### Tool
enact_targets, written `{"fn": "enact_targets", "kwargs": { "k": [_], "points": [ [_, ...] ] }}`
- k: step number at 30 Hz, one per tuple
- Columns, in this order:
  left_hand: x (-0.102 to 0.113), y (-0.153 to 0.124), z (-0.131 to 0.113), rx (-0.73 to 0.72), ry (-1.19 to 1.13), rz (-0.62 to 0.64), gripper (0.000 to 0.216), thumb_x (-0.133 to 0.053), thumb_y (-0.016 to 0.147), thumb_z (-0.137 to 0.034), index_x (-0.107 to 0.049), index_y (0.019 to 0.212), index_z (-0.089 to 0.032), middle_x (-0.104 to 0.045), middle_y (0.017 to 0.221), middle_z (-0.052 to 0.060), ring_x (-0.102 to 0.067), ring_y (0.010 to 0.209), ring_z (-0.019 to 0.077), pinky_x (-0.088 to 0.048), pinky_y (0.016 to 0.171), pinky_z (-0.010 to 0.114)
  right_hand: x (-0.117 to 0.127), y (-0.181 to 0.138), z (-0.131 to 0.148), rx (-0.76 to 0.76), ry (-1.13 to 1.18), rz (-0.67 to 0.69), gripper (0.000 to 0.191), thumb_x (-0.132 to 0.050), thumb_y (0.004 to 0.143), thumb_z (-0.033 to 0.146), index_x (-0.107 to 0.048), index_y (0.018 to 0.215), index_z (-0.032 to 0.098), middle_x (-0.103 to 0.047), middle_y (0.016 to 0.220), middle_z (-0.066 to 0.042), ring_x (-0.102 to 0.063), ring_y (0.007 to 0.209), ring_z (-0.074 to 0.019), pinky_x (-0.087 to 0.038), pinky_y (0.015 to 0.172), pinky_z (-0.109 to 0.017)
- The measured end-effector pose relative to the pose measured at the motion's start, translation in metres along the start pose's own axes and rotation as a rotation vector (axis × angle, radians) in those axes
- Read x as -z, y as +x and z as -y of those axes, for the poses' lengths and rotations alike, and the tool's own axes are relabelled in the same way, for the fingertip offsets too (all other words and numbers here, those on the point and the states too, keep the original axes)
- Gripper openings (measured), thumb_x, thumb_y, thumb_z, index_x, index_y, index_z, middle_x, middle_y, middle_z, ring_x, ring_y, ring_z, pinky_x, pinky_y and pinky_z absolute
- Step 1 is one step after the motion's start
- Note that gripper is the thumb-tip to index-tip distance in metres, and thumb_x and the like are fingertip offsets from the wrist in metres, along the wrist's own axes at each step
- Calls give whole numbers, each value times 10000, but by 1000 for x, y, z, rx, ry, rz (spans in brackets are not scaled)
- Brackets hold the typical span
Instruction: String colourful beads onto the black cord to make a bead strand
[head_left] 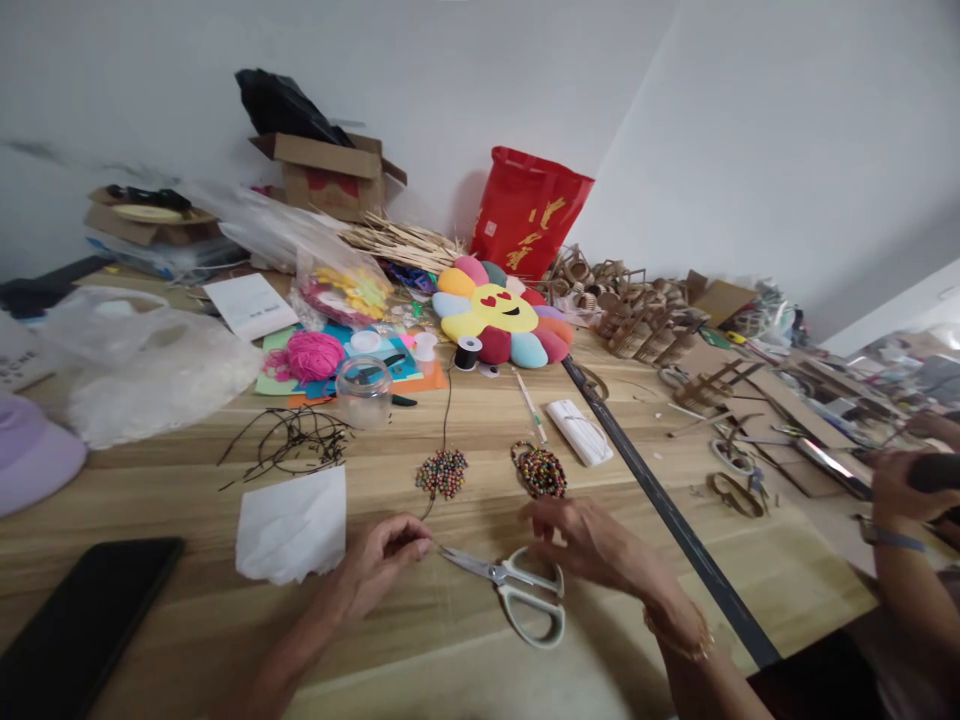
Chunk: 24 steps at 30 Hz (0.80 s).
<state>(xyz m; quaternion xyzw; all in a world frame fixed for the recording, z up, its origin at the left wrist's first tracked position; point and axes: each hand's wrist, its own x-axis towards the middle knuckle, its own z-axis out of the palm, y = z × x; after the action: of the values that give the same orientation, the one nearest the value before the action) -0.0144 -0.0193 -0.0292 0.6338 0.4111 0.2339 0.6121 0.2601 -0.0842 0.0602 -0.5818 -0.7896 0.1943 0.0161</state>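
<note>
My left hand (386, 555) is closed, thumb and fingertips pinched together where the lower end of a black cord (447, 412) reaches it. That cord runs from a black spool (467, 353) down through a cluster of multicoloured beads (442, 473). White-handled scissors (495, 574) lie on the table, their tips close to my left fingertips. Over the scissors' handles hovers my right hand (581, 540), fingers bent and apart, with nothing visible in them. Just beyond it sits a coiled string of similar beads (541, 470).
Left of my hands are a white tissue (292, 525), tangled black cord pieces (292, 440), a clear jar (364, 392) and a phone (86, 620). Behind lie pink yarn (315, 356) and a flower cushion (504, 312). A dark strip (660, 500) crosses the table; another person's hand (900, 490) is at right.
</note>
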Motion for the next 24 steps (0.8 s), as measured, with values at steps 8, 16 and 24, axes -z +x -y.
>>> {"fn": "enact_targets", "kwargs": {
  "k": [8,16,24],
  "points": [
    [-3,1,4,-38,-58,-96,265,-602,718,-396,-627,763,-137,-614,649,8,-539,630,141,-429,604,241,-53,-26,29,12,-208,13,389,-563,764,83,-550,1117,245,-617,1045,-68,-595,885,-215,-434,704,-290],
    [6,-3,-22,-114,310,-214,177,-513,802,-283,-634,796,-154,-669,786,53,-614,743,184,-465,686,278,-44,-26,9,147,-168,24,338,-581,765,68,-569,1047,256,-610,999,-43,-582,908,-203,-441,728,-293],
    [-4,1,-16,-268,920,-238,91,-536,787,-146,-611,813,-191,-623,880,50,-576,895,223,-434,849,367,-17,37,20,298,-212,-31,104,-568,852,189,-566,954,172,-620,920,-73,-596,813,-191,-414,684,-277]
  ]
}}
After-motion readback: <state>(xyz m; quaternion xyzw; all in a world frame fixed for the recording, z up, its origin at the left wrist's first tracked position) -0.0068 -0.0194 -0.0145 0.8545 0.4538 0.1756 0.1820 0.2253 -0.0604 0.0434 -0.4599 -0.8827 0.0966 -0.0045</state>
